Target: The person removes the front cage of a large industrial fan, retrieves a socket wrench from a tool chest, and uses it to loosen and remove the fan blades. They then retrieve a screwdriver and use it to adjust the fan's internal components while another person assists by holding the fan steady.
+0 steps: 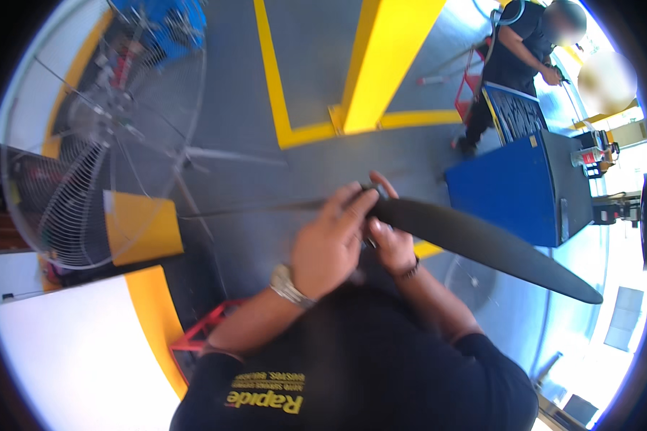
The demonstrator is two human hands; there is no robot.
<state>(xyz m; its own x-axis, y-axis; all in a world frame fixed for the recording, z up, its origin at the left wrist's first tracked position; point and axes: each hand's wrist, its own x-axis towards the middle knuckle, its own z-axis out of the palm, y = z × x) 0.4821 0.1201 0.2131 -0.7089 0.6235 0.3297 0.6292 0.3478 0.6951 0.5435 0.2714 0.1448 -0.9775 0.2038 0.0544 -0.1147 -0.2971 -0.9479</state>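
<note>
A long dark fan blade (pixel 485 248) is held up in front of my chest. Its broad wing reaches out to the right, and a thin edge-on wing runs to the left. My left hand (pixel 328 241), with a metal watch on the wrist, closes over the hub in the middle. From the other side, my right hand (pixel 392 244) grips the same hub, thumb below it and a finger rising behind. The hub is mostly hidden by my fingers. At the left, nearest my left arm, stands a large round wire-caged fan (pixel 108 133).
A yellow post (pixel 381 68) rises from the grey floor ahead, with yellow lines around it. To the right is a blue tool cabinet (pixel 507 188); behind it a co-worker (pixel 514 54) stands holding a tool. A red frame (pixel 205 327) and white-and-yellow panel (pixel 147 309) are at the lower left.
</note>
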